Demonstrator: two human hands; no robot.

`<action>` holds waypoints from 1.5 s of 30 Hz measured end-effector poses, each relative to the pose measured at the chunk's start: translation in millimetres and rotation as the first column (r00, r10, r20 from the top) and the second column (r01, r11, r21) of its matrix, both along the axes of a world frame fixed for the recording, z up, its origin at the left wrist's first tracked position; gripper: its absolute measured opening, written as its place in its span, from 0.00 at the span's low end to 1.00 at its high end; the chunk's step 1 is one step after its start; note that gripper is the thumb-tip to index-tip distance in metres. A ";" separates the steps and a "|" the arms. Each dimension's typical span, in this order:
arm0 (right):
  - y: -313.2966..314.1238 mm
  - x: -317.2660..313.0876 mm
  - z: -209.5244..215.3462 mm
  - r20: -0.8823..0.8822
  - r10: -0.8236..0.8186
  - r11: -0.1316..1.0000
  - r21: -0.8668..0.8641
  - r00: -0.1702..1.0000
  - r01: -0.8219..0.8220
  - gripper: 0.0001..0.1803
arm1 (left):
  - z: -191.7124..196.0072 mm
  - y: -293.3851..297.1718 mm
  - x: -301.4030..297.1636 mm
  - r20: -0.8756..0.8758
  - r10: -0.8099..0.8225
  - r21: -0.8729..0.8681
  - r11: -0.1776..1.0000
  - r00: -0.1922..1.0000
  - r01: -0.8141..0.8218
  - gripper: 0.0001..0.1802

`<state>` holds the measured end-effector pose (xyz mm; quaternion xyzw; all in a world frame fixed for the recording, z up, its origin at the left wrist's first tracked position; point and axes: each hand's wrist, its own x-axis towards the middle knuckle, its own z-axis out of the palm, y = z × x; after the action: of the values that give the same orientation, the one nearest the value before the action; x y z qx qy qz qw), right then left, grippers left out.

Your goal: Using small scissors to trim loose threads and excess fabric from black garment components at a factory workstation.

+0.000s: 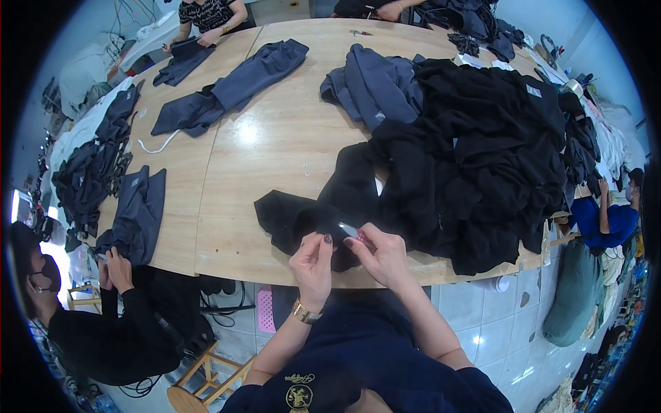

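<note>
At the table's near edge, my left hand (312,267) pinches the edge of a black garment (351,180), fingertips pressed together. Just to its right, my right hand (383,256) is closed around small thread snips (348,229); their shiny blades point toward the left fingertips, and a bit of reddish handle shows under the fingers. The garment's narrow end lies on the table left of my hands. Its other end runs back and right into a large heap of black garments (489,131). Any thread between my hands is too small to make out.
Behind the heap lies a folded grey garment (375,86). More grey garments (241,86) are at the far left, with a white cord (160,144). Small snips (360,32) lie at the far edge. Co-workers sit left and far; a wooden stool (206,378) stands lower left.
</note>
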<state>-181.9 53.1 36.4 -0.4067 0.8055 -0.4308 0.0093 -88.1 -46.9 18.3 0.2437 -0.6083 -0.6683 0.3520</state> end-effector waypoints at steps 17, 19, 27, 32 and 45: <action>-15.2 3.6 -8.9 0.593 0.225 0.939 -0.345 0.773 -0.009 0.05 | -6.1 -6.8 0.0 -0.260 -0.047 0.772 0.590 0.964 0.237 0.08; -14.2 -3.1 -10.0 0.632 0.203 0.881 -0.452 0.748 0.142 0.01 | 0.7 -8.4 -4.5 -0.267 -0.051 0.838 0.480 0.962 0.258 0.07; -12.0 -8.0 39.1 0.742 0.232 0.884 -0.430 0.629 0.182 0.06 | 59.4 -4.2 -5.4 -0.467 -0.117 0.784 0.403 0.877 0.472 0.09; -22.6 -5.5 23.9 0.715 0.145 0.875 -0.415 0.684 0.248 0.08 | 39.6 -2.9 -5.6 -0.392 -0.062 0.775 0.515 0.918 0.365 0.04; -14.5 11.0 22.5 0.589 -0.005 0.940 -0.274 0.808 0.205 0.05 | 17.8 5.1 -5.7 -0.356 -0.048 0.570 0.780 0.933 0.257 0.03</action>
<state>-170.9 38.6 58.9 -0.2060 0.7036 -0.6604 0.1627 -93.8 -41.8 36.1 0.1805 -0.3132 -0.8851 0.2932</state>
